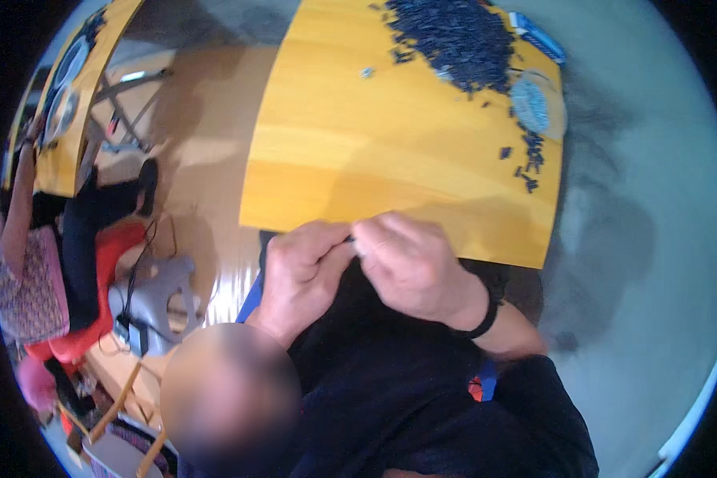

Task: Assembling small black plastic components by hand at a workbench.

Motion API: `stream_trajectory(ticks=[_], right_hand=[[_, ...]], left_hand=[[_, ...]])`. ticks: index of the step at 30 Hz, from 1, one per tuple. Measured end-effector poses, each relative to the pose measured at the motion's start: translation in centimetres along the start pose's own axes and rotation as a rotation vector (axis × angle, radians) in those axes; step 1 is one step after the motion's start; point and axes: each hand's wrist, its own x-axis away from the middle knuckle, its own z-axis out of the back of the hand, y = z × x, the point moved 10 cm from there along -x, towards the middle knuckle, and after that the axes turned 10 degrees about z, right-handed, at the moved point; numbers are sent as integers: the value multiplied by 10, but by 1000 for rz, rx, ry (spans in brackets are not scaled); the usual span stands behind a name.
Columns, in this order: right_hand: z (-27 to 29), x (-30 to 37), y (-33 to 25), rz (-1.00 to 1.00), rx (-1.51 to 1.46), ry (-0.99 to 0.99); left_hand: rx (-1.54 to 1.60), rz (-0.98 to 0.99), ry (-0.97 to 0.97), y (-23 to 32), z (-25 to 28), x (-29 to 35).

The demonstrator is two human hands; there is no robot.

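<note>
Just past the near edge of the yellow table (334, 127), my left hand (303, 267) and my right hand (413, 267) meet fingertip to fingertip. Both are closed in a pinch around a small dark piece (351, 238), mostly covered by the fingers. Its exact kind is too small to make out. A black band circles my right wrist. Farther off on the table spreads a large heap of small black pieces (462, 40). To its right sits a clear round dish (530, 103) of small pale-blue or silvery parts.
Loose black pieces (531, 163) lie near the table's right edge, below the dish. A blue and white box (538, 38) stands at the far right. One small silvery bit (366, 72) lies left of the heap. At left, another person (36, 271) sits by a second table, near a grey stool (155, 299).
</note>
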Motion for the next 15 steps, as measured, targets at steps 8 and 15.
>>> stream_trajectory(ticks=[8, 15], right_hand=[[5, 4, 9, -93, -154, 90], [-4, 7, 19, -174, -197, 30]], left_hand=[[-11, 68, -22, 3, -4, 3], [130, 208, -78, -16, -11, 0]])
